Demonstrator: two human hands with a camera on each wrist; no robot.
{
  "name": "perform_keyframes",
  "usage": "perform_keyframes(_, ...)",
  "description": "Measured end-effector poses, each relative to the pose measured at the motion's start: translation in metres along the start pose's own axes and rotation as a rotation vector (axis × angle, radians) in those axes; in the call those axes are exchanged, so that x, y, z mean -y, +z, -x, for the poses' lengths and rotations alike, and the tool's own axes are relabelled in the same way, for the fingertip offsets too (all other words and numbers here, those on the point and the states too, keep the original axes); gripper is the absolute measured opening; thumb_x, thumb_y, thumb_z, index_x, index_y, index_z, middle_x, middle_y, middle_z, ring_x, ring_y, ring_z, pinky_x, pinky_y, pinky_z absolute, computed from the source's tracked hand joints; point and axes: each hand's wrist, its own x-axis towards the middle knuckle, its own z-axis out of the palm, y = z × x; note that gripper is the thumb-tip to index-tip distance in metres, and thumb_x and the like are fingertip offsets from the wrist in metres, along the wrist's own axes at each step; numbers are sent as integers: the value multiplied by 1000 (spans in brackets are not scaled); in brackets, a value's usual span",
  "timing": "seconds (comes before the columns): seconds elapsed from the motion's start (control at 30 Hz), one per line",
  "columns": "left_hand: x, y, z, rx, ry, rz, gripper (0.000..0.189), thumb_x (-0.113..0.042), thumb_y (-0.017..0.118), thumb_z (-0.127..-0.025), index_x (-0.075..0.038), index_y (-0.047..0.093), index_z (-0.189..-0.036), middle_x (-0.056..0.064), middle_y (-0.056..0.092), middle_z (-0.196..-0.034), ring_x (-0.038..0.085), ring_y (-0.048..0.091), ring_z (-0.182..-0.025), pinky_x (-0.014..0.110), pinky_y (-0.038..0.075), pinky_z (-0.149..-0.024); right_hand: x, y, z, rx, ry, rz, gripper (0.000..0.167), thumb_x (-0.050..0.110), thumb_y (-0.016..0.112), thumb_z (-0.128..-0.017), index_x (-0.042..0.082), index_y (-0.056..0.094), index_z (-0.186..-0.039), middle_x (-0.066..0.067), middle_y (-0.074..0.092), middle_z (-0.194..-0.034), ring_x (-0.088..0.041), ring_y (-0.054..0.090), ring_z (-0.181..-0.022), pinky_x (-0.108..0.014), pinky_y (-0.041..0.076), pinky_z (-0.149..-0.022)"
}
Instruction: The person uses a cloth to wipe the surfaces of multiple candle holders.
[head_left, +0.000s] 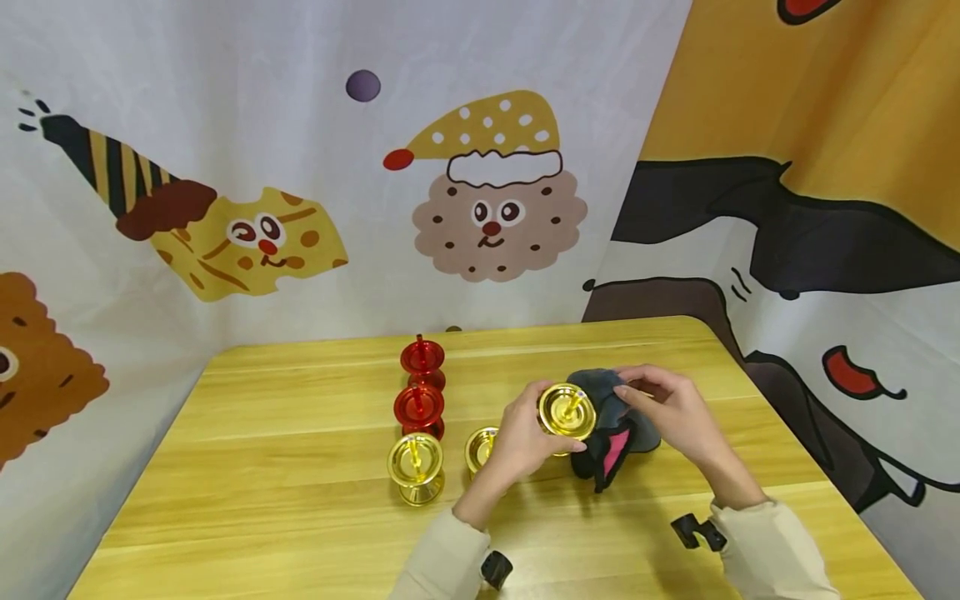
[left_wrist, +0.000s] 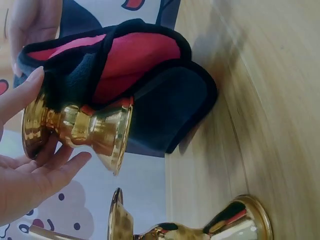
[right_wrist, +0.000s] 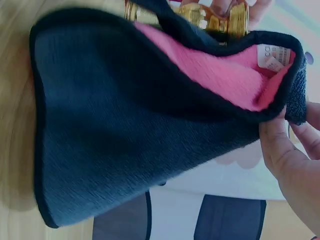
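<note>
My left hand point(head_left: 521, 433) grips a gold candle holder point(head_left: 567, 410) with a spike in its dish, raised above the table. In the left wrist view, fingers and thumb wrap one end of this holder point(left_wrist: 75, 125). To its right, my right hand point(head_left: 675, 412) pinches the upper edge of a dark grey cloth point(head_left: 600, 383) with black trim and a pink inner side. The cloth point(right_wrist: 125, 130) hangs in folds from the right fingers, its lower part near the tabletop. In the right wrist view, the held holder point(right_wrist: 210, 17) shows behind the cloth.
On the wooden table point(head_left: 285, 433), two red candle holders stand in a row, one far point(head_left: 422, 358) and one nearer point(head_left: 418, 407). A gold holder point(head_left: 416, 467) stands in front of them. Another gold holder point(head_left: 478, 450) is partly hidden behind the left hand. A printed curtain point(head_left: 300, 100) hangs behind.
</note>
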Motion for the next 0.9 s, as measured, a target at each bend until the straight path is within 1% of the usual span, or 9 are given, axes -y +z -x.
perform_keyframes(0.13, 0, -2, 0, -11, 3, -10, 83, -19, 87, -59, 0, 45, -127, 12, 55, -119, 23, 53, -107, 35, 44, -90, 3, 6, -1, -27, -42, 14, 12, 0, 59, -87, -3, 65, -97, -18, 61, -105, -10, 59, -88, -18, 50, -70)
perform_keyframes(0.23, -1, -2, 0, -19, 6, -18, 83, -18, 87, -59, 0, 44, -128, 13, 55, -120, 24, 53, -108, 36, 43, -91, 3, 10, -1, -7, -60, 0, 11, 0, 59, -87, -2, 64, -97, -17, 61, -105, -8, 59, -89, -19, 51, -70)
perform_keyframes(0.4, 0, -2, 0, -8, 18, -13, 84, -15, 87, -59, 1, 44, -129, 13, 54, -121, 24, 53, -109, 33, 44, -91, -2, 19, -1, 87, -72, -42, 13, -1, 60, -86, -2, 63, -99, -17, 59, -107, -8, 59, -90, -22, 52, -70)
perform_keyframes(0.53, 3, -1, 2, 13, -1, 6, 85, -13, 87, -59, 2, 43, -130, 13, 53, -122, 23, 53, -108, 32, 44, -90, -7, 25, 0, 181, -99, -82, 25, -7, 62, -82, -7, 60, -107, -21, 57, -106, -12, 60, -85, -23, 52, -70)
perform_keyframes(0.6, 5, -1, 3, 21, -12, 15, 84, -12, 87, -59, 2, 43, -130, 13, 54, -122, 23, 53, -107, 32, 44, -89, -10, 27, 1, 214, -116, -89, 30, -8, 64, -80, -8, 58, -110, -22, 55, -107, -14, 60, -85, -23, 52, -71)
perform_keyframes(0.7, 6, -1, 3, 30, -10, 12, 83, -11, 86, -59, 2, 44, -130, 13, 54, -121, 22, 53, -106, 33, 44, -89, -13, 31, 2, 224, -135, -60, 36, -6, 68, -78, -6, 57, -112, -21, 54, -111, -15, 58, -85, -23, 52, -71)
perform_keyframes(0.8, 7, -2, 4, 38, -17, 21, 82, -9, 85, -61, 1, 42, -131, 13, 54, -121, 21, 53, -106, 33, 44, -89, -16, 35, 3, 208, -157, -1, 39, -3, 70, -76, -3, 58, -112, -18, 55, -110, -16, 59, -84, -25, 52, -69)
perform_keyframes(0.9, 7, -2, 5, 41, -31, 42, 82, -8, 83, -64, 1, 39, -132, 13, 53, -123, 21, 53, -107, 33, 44, -89, -19, 38, 3, 190, -178, 55, 41, -5, 71, -74, -1, 58, -113, -16, 56, -110, -16, 60, -82, -25, 53, -68)
